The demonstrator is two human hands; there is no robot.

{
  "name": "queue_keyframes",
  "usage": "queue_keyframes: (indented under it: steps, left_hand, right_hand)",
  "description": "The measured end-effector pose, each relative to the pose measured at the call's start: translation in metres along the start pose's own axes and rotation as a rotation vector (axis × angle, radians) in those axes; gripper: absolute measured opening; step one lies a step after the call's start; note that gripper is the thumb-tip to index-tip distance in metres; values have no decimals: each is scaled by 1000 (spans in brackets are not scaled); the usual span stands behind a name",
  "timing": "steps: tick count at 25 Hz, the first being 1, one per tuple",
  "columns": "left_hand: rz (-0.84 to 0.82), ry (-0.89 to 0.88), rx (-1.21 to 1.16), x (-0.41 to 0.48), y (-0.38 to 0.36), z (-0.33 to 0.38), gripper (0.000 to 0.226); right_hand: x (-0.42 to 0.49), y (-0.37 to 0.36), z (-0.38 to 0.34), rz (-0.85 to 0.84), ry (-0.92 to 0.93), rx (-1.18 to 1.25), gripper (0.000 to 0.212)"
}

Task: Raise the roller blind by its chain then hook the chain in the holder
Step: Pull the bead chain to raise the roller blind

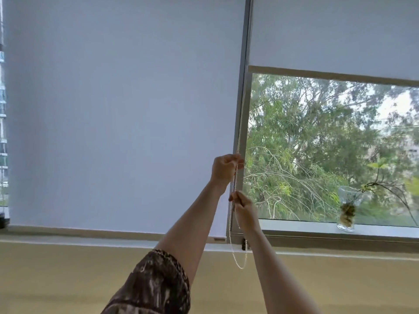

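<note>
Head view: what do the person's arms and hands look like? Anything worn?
Left hand and right hand are bare: no gloves, rings or watch visible. The left arm has a short sleeve in a dark brown and cream mottled print. The right forearm is bare; no sleeve in frame.

My sleeve (156,288): brown, mottled white. Blinds (335,30): pale grey. Chain (231,234): white beads. Frame (243,87): grey. Wall (56,279): tan. Vase (345,211): clear glass.
</note>
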State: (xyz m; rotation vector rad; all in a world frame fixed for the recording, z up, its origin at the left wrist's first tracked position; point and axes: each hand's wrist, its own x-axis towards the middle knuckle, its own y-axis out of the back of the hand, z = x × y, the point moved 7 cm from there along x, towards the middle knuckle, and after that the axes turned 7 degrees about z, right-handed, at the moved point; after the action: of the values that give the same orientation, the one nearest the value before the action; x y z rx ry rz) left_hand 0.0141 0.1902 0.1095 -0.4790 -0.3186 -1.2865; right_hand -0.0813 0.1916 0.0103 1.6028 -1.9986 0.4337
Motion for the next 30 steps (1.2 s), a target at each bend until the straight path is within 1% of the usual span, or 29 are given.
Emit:
queue_keyframes:
  steps: [5, 8, 9, 11, 13, 15, 18, 20, 25, 28, 30]
  left_hand:
    - [134, -17, -4, -4, 1, 2, 20]
    - [138, -35, 74, -12, 13, -6, 24]
    - [136, -42, 109, -14, 19, -8, 23]
    - [141, -63, 182, -16, 33, -10, 22]
    - [133, -88, 260, -20, 45, -15, 24]
    - [95, -104, 311, -27, 53, -20, 25]
    - [40, -84, 348, -43, 60, -35, 27]
    - [14, -80, 368, -54, 60, -45, 28]
    - [-49, -124, 463, -79, 60, -61, 26]
    - [-120, -147, 502, -89, 61, -78, 27]
    - [-171, -143, 509, -92, 62, -91, 26]
  right_hand:
    - [-26, -4, 9, -84, -48, -43, 26]
    - [-29, -5, 15, -214, -231, -33, 24]
    - [-27, -3, 15, -226, -289, -23, 24]
    - [-11, 4, 5, -162, -322, 38, 30]
    - [12, 9, -21, -69, -273, 120, 32]
    - [34, 5, -60, -13, -203, 170, 34]
    - [56, -9, -117, 38, -116, 208, 27]
    - [64, -19, -140, 58, -89, 243, 23]
    - [68, -31, -141, 97, -129, 311, 28]
    - [72, -29, -140, 136, -101, 286, 22]
    - [73, -28, -137, 186, -51, 232, 25]
